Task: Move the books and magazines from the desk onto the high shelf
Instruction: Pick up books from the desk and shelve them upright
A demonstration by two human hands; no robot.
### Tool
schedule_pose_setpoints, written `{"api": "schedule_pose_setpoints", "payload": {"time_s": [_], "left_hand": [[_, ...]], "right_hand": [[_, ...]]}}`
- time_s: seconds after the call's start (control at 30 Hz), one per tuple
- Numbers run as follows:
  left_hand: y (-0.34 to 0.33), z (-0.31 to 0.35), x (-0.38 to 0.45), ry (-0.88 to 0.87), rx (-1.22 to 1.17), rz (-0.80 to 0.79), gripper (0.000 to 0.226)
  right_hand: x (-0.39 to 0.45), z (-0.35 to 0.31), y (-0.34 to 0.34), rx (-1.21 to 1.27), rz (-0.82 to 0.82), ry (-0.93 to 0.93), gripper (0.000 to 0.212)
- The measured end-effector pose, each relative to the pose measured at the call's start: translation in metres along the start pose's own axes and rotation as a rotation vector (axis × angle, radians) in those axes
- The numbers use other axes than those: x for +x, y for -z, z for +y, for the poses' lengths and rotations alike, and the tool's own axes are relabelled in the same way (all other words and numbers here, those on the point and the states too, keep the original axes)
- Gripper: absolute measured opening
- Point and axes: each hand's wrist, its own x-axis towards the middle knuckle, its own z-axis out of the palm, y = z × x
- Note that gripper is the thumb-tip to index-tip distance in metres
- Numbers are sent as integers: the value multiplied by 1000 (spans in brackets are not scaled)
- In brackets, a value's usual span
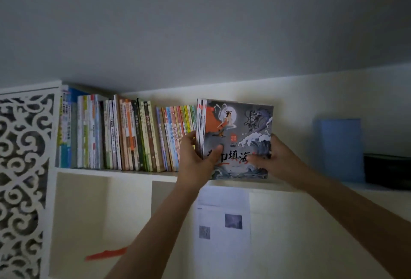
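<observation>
A small stack of thin picture books, its grey cover showing a dragon and waves, stands upright on the high white shelf. My left hand grips the stack's spine side, thumb across the front cover. My right hand holds the right edge, thumb on the cover. The stack sits just right of a long row of upright books filling the shelf's left part.
A blue book or folder leans against the wall further right, with a dark box beside it. A white carved lattice panel bounds the shelf's left end. Paper sheets are stuck on the wall below. The ceiling is close above.
</observation>
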Motion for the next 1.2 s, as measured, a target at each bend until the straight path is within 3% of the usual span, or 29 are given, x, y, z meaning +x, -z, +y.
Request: {"api": "schedule_pose_setpoints", "payload": {"time_s": [0.13, 0.2, 0.3, 0.4, 0.5, 0.7, 0.77, 0.83, 0.9, 0.97, 1.03, 1.1, 1.2], "left_hand": [[-6, -37, 34, -27, 200, 39, 75], [-7, -48, 40, 39, 201, 55, 76], [5, -52, 41, 204, -7, -7, 75], [33, -46, 40, 310, -197, -218, 71], [58, -44, 45, 226, -30, -364, 60], [54, -59, 58, 93, 261, -203, 58], [49, -63, 61, 70, 289, -190, 58], [45, -62, 63, 40, 323, -185, 59], [40, -63, 64, 0, 353, -175, 60], [34, -65, 62, -50, 396, -143, 60], [31, -68, 60, -97, 437, -100, 61], [28, -73, 61, -153, 511, -60, 64], [24, -82, 66, -254, 658, -29, 71]], "right_hand": [[39, 29, -6, -15, -41, -81, 57], [53, 39, -13, 43, -68, -144, 50], [66, 44, -17, 102, -124, -213, 42], [75, 47, -12, 106, -193, -237, 37], [93, 54, -7, 114, -288, -258, 45], [142, 78, -16, 179, -467, -296, 69], [151, 80, -21, 152, -496, -271, 64], [154, 75, -26, 23, -393, -213, 66], [152, 68, -33, -188, -255, -174, 83], [139, 54, -42, -343, -119, -118, 82], [117, 38, -49, -253, -124, -6, 67], [94, 20, -53, 18, -255, -21, 54], [82, 11, -62, 70, -344, -3, 57]]}}
